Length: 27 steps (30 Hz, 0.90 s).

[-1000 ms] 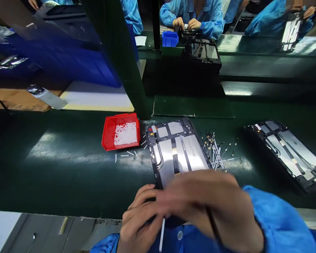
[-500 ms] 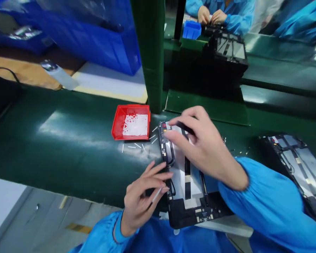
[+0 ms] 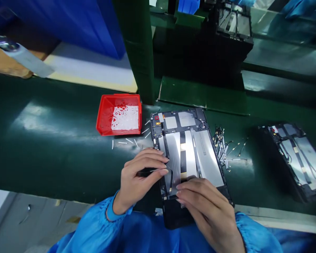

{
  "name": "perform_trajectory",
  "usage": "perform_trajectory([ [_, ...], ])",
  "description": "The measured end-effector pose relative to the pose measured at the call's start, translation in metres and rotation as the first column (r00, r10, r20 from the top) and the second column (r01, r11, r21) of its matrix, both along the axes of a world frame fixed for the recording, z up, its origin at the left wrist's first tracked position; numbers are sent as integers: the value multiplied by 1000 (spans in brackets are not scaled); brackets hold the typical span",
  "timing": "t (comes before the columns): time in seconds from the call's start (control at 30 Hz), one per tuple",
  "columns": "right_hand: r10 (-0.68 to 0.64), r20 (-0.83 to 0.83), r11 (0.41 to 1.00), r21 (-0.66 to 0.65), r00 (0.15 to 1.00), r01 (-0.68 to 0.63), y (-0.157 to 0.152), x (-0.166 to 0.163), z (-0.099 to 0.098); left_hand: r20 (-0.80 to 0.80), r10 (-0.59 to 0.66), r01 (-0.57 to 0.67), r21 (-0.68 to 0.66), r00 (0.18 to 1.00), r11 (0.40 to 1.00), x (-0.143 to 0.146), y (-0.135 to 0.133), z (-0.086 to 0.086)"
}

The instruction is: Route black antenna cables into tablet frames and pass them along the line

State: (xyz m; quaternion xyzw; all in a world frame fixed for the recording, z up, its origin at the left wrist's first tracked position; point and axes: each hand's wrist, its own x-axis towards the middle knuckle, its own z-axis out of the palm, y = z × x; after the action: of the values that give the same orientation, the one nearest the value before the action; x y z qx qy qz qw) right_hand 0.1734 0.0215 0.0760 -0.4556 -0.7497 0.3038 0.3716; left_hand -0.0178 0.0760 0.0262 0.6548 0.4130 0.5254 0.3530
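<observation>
An opened tablet (image 3: pixel 208 158) lies in front of me, its silver battery plates and dark ribbon cables exposed. My left hand (image 3: pixel 142 175) is at its left edge, thumb and fingers closed on a thin white strip (image 3: pixel 155 170) seen nearly edge-on. A short black cable (image 3: pixel 171 181) lies between my two hands on the tablet. Over the lower part of the tablet is my right hand (image 3: pixel 208 207), its fingertips pinched together low over the silver plate. Whatever they hold, if anything, is hidden.
A red bin (image 3: pixel 101 116) with white strips stands left of the tablet, loose strips (image 3: pixel 129 141) beside it. Thin cables (image 3: pixel 222 147) are piled at the right. Another opened tablet (image 3: pixel 300 158) lies farther right. A green post (image 3: pixel 134 45) rises behind the bin.
My right hand has come down from the tablet's top left corner to its lower part, and the dark slim item it held no longer shows. My left hand has risen slightly; the view has shifted.
</observation>
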Motion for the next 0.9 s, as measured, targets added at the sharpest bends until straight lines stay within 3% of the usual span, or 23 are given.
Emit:
perform_trajectory([
  [0.23, -23, 246, 1000, 1, 969, 23, 0, -2, 0, 3, -1, 1, 4, 1000, 1000, 0, 2, -1],
  [0.47, -17, 267, 999, -26, 964, 25, -5, -6, -8, -9, -23, 23, 13, 1000, 1000, -2, 3, -3],
  [0.67, 62, 262, 998, -1, 963, -64, 1, 0, -6, -135, -12, 34, 156, 991, 987, -6, 5, 2],
  [0.9, 44, 277, 999, -12, 960, -42, 0, -2, -4, -336, -91, 155, 169, 938, 973, -3, 35, 19],
])
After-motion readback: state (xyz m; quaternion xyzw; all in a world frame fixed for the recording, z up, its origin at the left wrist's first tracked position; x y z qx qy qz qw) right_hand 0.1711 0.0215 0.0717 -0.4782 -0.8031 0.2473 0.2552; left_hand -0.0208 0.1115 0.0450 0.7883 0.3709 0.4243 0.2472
